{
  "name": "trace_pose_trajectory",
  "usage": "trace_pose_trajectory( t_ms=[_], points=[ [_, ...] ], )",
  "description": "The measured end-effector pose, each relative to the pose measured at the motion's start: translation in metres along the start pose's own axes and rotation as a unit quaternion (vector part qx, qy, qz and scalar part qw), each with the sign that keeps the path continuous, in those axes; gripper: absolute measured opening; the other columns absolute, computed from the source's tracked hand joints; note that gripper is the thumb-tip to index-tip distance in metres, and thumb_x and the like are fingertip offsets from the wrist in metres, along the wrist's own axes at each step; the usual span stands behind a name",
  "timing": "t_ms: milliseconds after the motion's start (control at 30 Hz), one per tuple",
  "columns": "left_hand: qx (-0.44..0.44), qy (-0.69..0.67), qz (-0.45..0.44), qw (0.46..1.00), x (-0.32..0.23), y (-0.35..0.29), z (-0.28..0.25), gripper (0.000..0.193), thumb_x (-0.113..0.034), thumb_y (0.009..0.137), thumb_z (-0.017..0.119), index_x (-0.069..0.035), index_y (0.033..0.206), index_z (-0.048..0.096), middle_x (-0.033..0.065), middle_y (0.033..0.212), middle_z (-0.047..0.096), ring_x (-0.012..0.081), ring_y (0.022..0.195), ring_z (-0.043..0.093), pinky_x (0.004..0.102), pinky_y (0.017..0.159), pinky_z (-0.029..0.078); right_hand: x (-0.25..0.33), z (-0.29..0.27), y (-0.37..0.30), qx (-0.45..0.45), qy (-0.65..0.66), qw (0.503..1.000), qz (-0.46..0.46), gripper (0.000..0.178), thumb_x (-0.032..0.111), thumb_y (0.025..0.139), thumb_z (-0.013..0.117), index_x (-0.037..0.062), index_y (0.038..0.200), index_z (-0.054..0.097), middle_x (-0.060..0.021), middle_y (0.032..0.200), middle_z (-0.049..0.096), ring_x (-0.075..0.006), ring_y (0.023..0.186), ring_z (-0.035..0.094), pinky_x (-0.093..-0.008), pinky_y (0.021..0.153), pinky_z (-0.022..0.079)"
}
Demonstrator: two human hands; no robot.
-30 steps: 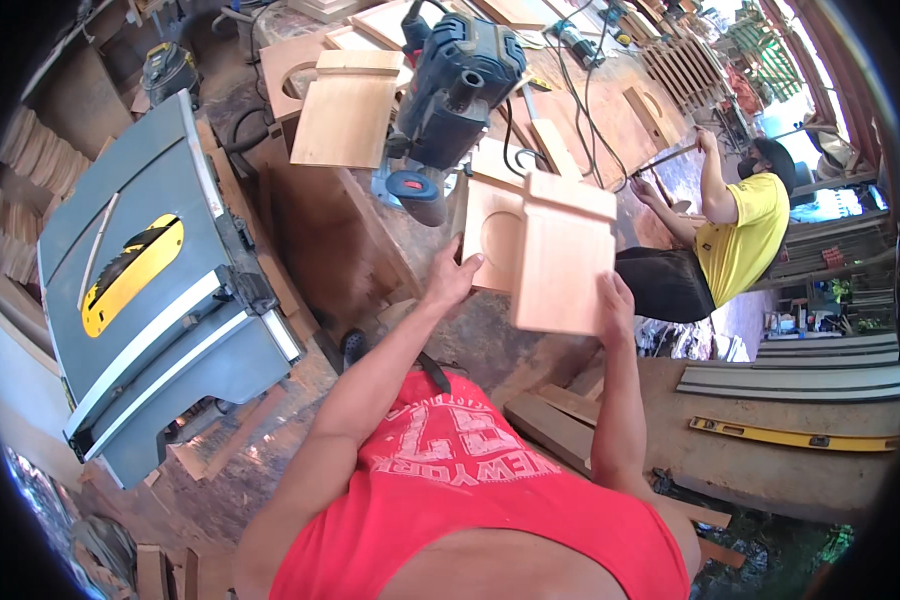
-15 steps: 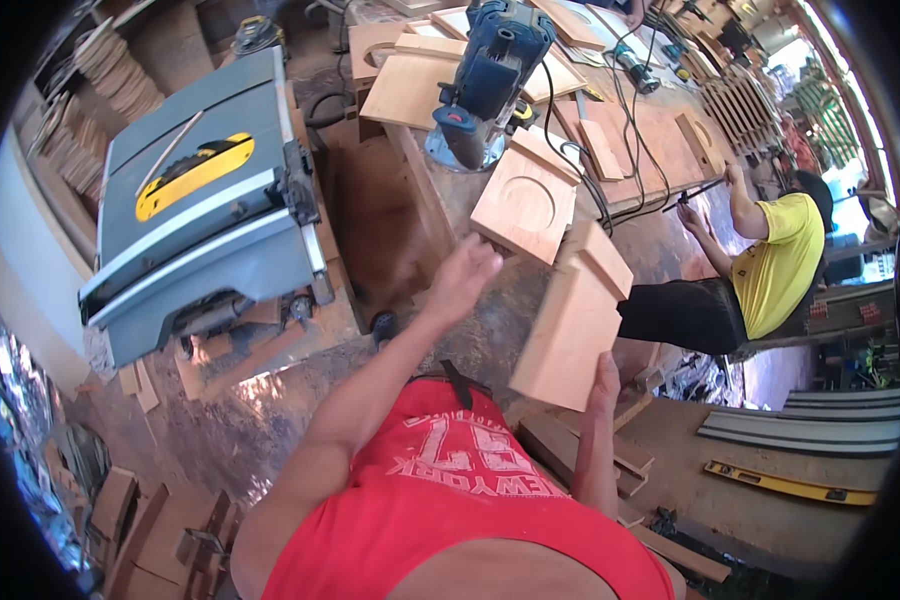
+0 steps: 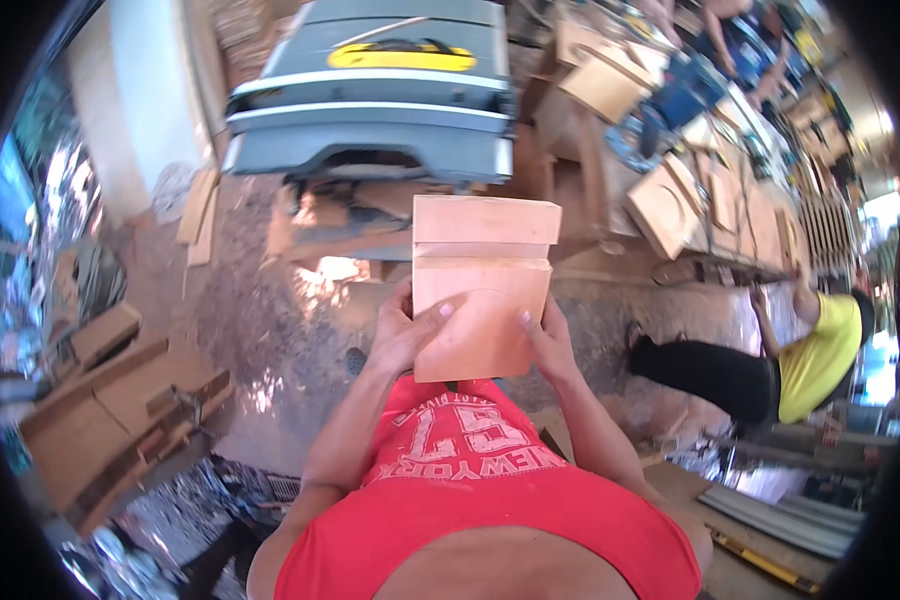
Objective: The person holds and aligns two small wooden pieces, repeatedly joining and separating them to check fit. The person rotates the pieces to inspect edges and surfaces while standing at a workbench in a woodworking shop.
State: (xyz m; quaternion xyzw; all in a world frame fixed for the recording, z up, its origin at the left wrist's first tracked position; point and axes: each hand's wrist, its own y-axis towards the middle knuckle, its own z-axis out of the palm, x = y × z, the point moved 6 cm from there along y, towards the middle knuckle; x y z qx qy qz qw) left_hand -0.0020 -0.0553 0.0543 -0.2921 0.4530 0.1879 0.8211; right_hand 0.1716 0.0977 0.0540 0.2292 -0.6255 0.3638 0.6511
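In front of my chest, both hands hold a thick, light-coloured wooden piece (image 3: pixel 482 325) with a groove running across its upper part. My left hand (image 3: pixel 410 328) grips its left edge, thumb lying on the face. From the other side, my right hand (image 3: pixel 550 343) clasps the right edge in the same way. The fingers behind the piece are hidden. A faint curved line shows on its face. Beyond its top edge stands a table saw (image 3: pixel 370 112) with a yellow insert around the blade.
To the right, a workbench bears a blue router (image 3: pixel 685 92) and a board with a round recess (image 3: pixel 664 210). A person in a yellow shirt (image 3: pixel 818 358) works beside it. Wood offcuts (image 3: pixel 200 212) lie left of the saw; a long wooden trough-like piece (image 3: pixel 100 415) lies lower left.
My left hand has come away from beside the recessed board on the bench and now grips the wooden piece with my right. The view has swung left, bringing the saw ahead of me.
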Motion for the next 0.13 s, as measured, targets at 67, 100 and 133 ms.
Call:
trace_pose_trajectory(
  t_ms=[67, 100, 133],
  points=[
    [-0.018, -0.014, 0.046, 0.999, -0.019, -0.019, -0.057, 0.065, -0.015, 0.089, 0.083, 0.005, 0.141, 0.048, 0.0154, 0.131, 0.065, 0.0214, 0.118, 0.064, 0.0361, 0.100, 0.054, -0.021, 0.061, 0.027, 0.008, 0.004, 0.999, 0.049, 0.059, 0.030, 0.102, 0.064, -0.0029, 0.147, 0.044, -0.0137, 0.138, 0.060, -0.0197, 0.125, 0.056, -0.0354, 0.106, 0.046],
    [-0.027, -0.019, 0.069, 0.997, -0.028, -0.030, -0.087, 0.065, -0.015, 0.089, 0.082, 0.005, 0.141, 0.048, 0.0158, 0.132, 0.064, 0.0215, 0.120, 0.063, 0.0362, 0.102, 0.053, -0.034, 0.093, 0.039, 0.012, 0.005, 0.997, 0.073, 0.060, 0.033, 0.103, 0.064, -0.0021, 0.147, 0.044, -0.0136, 0.137, 0.060, -0.0197, 0.125, 0.057, -0.0356, 0.106, 0.046],
    [-0.038, -0.018, 0.077, 0.996, -0.040, -0.037, -0.121, 0.065, -0.015, 0.089, 0.082, 0.005, 0.141, 0.048, 0.0158, 0.132, 0.064, 0.0215, 0.120, 0.063, 0.0362, 0.102, 0.053, -0.056, 0.130, 0.052, 0.042, 0.052, 0.993, 0.093, 0.062, 0.036, 0.102, 0.066, -0.0009, 0.148, 0.045, -0.0135, 0.137, 0.060, -0.0197, 0.124, 0.057, -0.0351, 0.106, 0.045]
  ],
)
